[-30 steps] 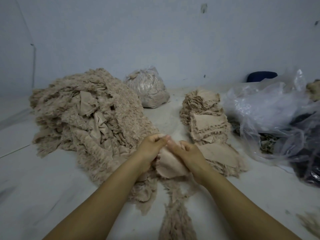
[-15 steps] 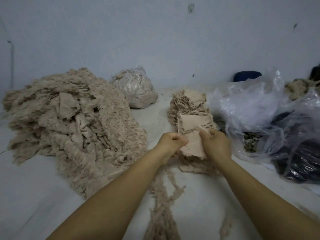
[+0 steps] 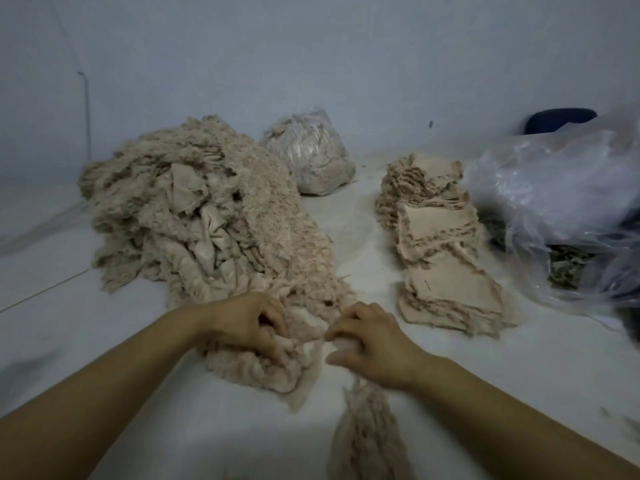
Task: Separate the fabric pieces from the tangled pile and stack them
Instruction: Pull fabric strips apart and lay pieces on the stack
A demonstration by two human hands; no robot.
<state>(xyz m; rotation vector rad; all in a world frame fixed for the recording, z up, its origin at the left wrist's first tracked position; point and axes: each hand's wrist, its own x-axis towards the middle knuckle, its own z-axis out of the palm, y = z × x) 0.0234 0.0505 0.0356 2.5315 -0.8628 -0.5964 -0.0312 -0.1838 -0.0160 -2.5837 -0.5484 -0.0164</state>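
Observation:
A big tangled pile of beige frayed fabric lies on the white floor at left. To its right sits the stack of flat beige pieces. At the pile's near end, a small clump of fabric lies under my hands. My left hand has its fingers curled into that clump. My right hand is just right of it, its fingertips pinching the clump's edge. A loose frayed strand trails toward me below my right hand.
A tied clear bag stuffed with beige scraps stands at the back by the wall. Crumpled clear plastic bags with dark contents fill the right side. A dark blue object sits behind them. White floor lies at left.
Half a second ago both hands set a flat piece on the stack at right. They have since come back left to the pile's near end and taken hold of a clump.

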